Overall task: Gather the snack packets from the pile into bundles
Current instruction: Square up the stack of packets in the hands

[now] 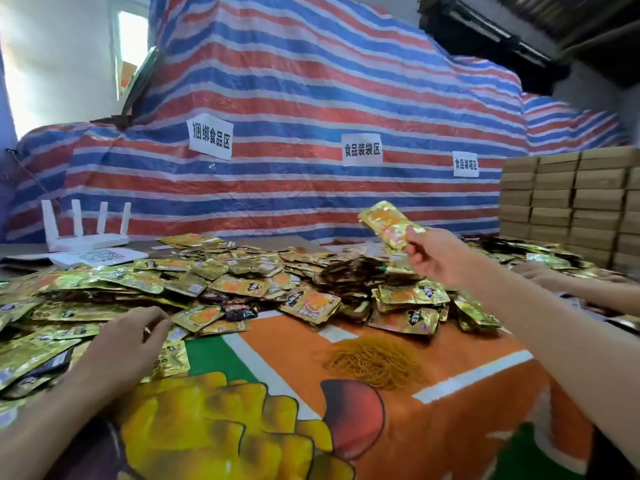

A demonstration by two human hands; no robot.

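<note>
Pinches one gold snack packet (388, 221) between thumb and fingers of the right hand (434, 254), raised clear above the right part of the pile (207, 278), packet tilted up and leftward. Rests the left hand (128, 341) palm down on the near left edge of that pile, fingers bent over the packets; cannot tell whether gripping anything under them. Heaped loose across the back and left of the desk (450, 410): gold packets with orange prints, a few dark ones mixed in, lying flat and overlapping. Spread over the desk, a printed cloth (277, 358) in orange, green, white and yellow. On the bare cloth just in front of the pile, between the two forearms, a small heap of thin yellow rubber bands (375, 362). At the far right edge, low over the packets, another person's hand (540, 275), blurred. At the back left, a white router (86, 241) with four upright antennas, next to a sheet of paper (100, 256) bearing a QR code. Behind everything, a tarp (311, 98) in red, blue and white stripes with three white paper signs (210, 136) stuck on. To the right of it, a stack of brown cardboard boxes (571, 199)
</note>
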